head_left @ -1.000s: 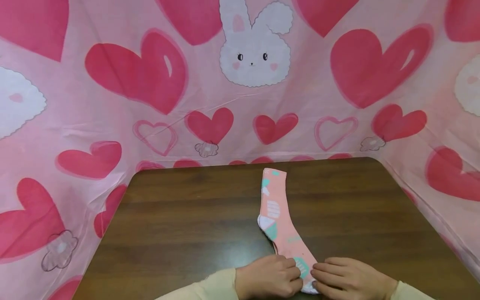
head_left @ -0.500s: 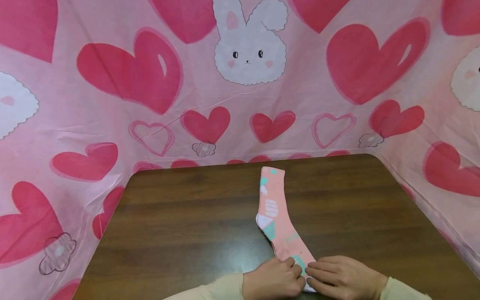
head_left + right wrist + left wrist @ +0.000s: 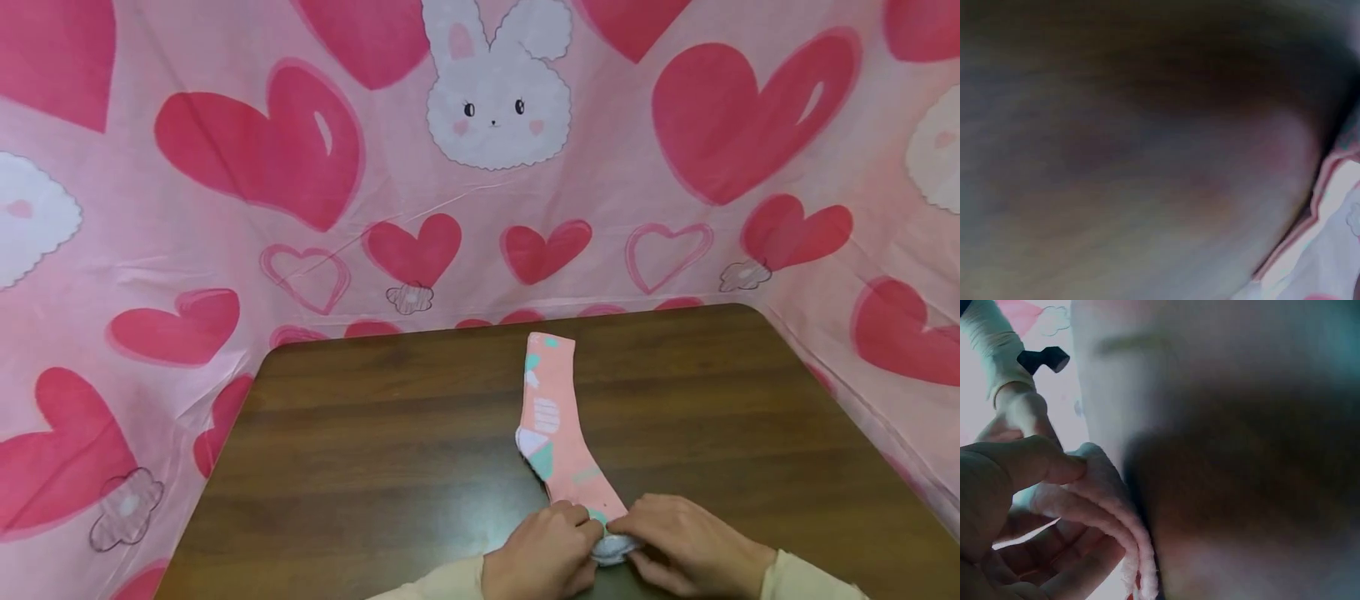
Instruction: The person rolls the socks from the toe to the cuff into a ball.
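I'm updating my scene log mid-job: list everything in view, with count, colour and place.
Sock: one on top, any second beneath unclear; coral with white and mint; on the table
Table: one; brown wood-look; under the sock
Cloth: count unclear; pink; behind and beside the table
Rabbit faces: three, two cut off; white; on the cloth
Hearts: many; red-pink; on the cloth
Black object: one; black; by the right sleeve
Sleeves: two; cream; bottom edge
Left hand, right hand: bare; gripping the sock's near end
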Motion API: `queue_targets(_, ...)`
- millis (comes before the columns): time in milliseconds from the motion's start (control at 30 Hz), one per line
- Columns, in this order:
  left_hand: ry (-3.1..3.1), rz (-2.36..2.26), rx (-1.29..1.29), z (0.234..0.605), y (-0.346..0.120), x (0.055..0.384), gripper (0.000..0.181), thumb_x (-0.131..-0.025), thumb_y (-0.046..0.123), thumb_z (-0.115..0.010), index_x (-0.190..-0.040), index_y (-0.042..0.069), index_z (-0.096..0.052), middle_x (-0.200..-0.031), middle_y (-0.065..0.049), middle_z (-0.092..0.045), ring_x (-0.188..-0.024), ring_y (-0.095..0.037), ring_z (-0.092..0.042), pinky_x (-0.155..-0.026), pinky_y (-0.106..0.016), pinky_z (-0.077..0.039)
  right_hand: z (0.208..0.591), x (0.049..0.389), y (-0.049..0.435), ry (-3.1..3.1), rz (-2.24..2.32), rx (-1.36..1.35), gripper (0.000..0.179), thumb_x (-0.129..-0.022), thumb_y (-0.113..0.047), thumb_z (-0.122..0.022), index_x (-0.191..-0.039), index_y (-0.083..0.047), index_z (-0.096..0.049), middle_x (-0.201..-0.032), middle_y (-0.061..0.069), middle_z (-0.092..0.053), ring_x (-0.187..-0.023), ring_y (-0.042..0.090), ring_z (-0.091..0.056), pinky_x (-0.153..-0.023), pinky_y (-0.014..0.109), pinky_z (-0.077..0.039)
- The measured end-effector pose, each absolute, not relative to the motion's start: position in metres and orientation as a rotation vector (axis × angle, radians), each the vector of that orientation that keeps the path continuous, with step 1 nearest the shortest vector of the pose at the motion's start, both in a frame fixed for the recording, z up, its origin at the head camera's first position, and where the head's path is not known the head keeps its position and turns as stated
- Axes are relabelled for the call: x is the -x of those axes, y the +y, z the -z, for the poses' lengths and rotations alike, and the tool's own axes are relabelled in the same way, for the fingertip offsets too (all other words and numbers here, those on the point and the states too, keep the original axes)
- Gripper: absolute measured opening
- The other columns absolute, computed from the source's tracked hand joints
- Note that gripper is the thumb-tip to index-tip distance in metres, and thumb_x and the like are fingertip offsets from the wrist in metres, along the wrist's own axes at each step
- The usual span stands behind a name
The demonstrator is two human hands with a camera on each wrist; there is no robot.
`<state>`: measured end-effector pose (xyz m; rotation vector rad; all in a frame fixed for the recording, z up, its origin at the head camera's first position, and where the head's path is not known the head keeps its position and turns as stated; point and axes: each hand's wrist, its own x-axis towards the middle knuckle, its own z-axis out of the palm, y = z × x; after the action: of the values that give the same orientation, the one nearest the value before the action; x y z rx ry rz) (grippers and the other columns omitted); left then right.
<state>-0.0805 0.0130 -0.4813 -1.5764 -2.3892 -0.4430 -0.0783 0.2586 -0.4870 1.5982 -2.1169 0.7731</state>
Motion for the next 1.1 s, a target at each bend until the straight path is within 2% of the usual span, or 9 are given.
queue_targets(167, -2.519, 0.888, 1.438, 0.481, 0.010, 0.080, 0.042, -0.085, 0.023, -0.081, -0.112, 0.010, -0.052, -0.084, 0.008, -0.056, -0.070, 0.008, -0.047, -0.063, -0.005, -0.038, 0.482, 0.084, 0.256, -2.358, -1.148, -1.568, 0.042, -0.090, 0.001, -0.069, -0.128, -0.006, -0.052, -0.106, -0.008, -0.062, -0.079, -0.004, -0.054, -0.070, 0.010, -0.047)
queue_targets(267, -2.526, 1.101, 1.329, 0.481, 0.008, 0.080, 0.048, -0.086, 0.020, -0.081, -0.119, 0.010, -0.047, -0.085, 0.009, -0.056, -0.068, 0.011, -0.045, -0.062, -0.004, -0.038, 0.479, 0.090, 0.253, -2.451, -1.308, -1.551, 0.040, -0.092, 0.004, -0.067, -0.127, -0.009, -0.049, -0.102, -0.009, -0.062, -0.074, -0.005, -0.053, -0.064, 0.011, -0.046)
queue_targets(367, -2.484, 1.080, 1.276, 0.481, 0.006, 0.081, 0.045, -0.084, 0.015, -0.082, -0.116, 0.011, -0.050, -0.087, 0.008, -0.055, -0.071, 0.009, -0.045, -0.064, -0.004, -0.039, 0.478, 0.095, 0.250, -2.510, -1.354, -1.519, 0.035, -0.095, -0.001, -0.066, -0.125, -0.012, -0.051, -0.100, -0.008, -0.062, -0.073, -0.003, -0.053, -0.061, 0.013, -0.047)
queue_targets(567, -2.279, 0.707, 1.374, 0.481, 0.001, 0.084, 0.024, -0.081, 0.017, -0.083, -0.100, 0.017, -0.069, -0.107, 0.003, -0.060, -0.100, -0.011, -0.052, -0.092, -0.015, -0.042, 0.484, 0.105, 0.244, -2.569, -1.394, -1.430, 0.028, -0.096, -0.009, -0.068, -0.120, -0.021, -0.060, -0.100, -0.006, -0.055, -0.071, 0.000, -0.049, -0.056, 0.018, -0.046)
queue_targets(667, -2.174, 0.630, 1.475, 0.482, 0.000, 0.088, 0.016, -0.081, 0.015, -0.082, -0.095, 0.018, -0.074, -0.105, 0.004, -0.064, -0.104, -0.014, -0.053, -0.098, -0.019, -0.041, 0.486, 0.110, 0.242, -2.585, -1.467, -1.374, 0.027, -0.095, -0.008, -0.070, -0.118, -0.019, -0.066, -0.102, -0.004, -0.058, -0.070, 0.000, -0.050, -0.055, 0.020, -0.047)
queue_targets(900, -2.211, 0.480, 1.590, 0.483, -0.004, 0.092, 0.006, -0.089, 0.019, -0.077, -0.094, 0.021, -0.079, -0.101, 0.009, -0.068, -0.094, -0.006, -0.058, -0.091, -0.012, -0.042, 0.488, 0.112, 0.238, -2.591, -1.505, -1.200, 0.026, -0.087, -0.011, -0.080, -0.112, -0.012, -0.071, -0.097, -0.004, -0.063, -0.071, 0.008, -0.056, -0.058, 0.023, -0.050)
queue_targets(1033, -2.278, 0.455, 1.617, 0.484, -0.005, 0.092, 0.004, -0.089, 0.020, -0.077, -0.093, 0.021, -0.079, -0.102, 0.010, -0.069, -0.092, -0.004, -0.059, -0.087, -0.011, -0.043, 0.488, 0.104, 0.240, -2.373, -1.180, -1.340, 0.030, -0.083, -0.008, -0.083, -0.109, -0.013, -0.069, -0.106, -0.002, -0.062, -0.088, 0.011, -0.057, -0.073, 0.019, -0.048)
queue_targets(1100, -2.294, 0.454, 1.632, 0.483, -0.005, 0.091, 0.004, -0.090, 0.020, -0.076, -0.092, 0.021, -0.079, -0.103, 0.010, -0.069, -0.093, -0.003, -0.060, -0.087, -0.011, -0.043, 0.487, 0.099, 0.245, -2.241, -0.991, -1.456, 0.032, -0.081, -0.011, -0.084, -0.109, -0.013, -0.070, -0.111, 0.000, -0.061, -0.095, 0.013, -0.057, -0.082, 0.021, -0.047)
